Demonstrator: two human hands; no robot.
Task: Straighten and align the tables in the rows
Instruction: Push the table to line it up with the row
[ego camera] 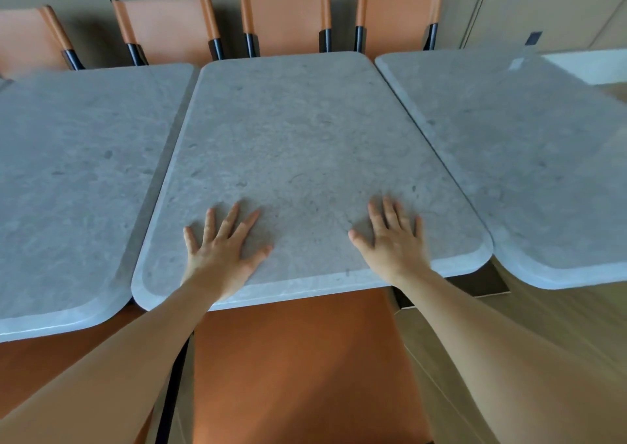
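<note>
Three grey stone-look tables stand side by side in a row. The middle table (298, 131) is right in front of me. My left hand (222, 245) lies flat on its near left part, fingers spread. My right hand (390, 240) lies flat on its near right part, fingers spread too. The left table (74, 178) sits close against the middle one, its near edge a bit closer to me. The right table (529, 158) is separated by a narrow gap that widens toward me.
Several orange chairs (286, 19) with black legs line the far side of the tables against a beige wall. An orange chair seat (298, 369) sits just below the middle table's near edge, between my arms. Wooden floor (529, 311) shows at the right.
</note>
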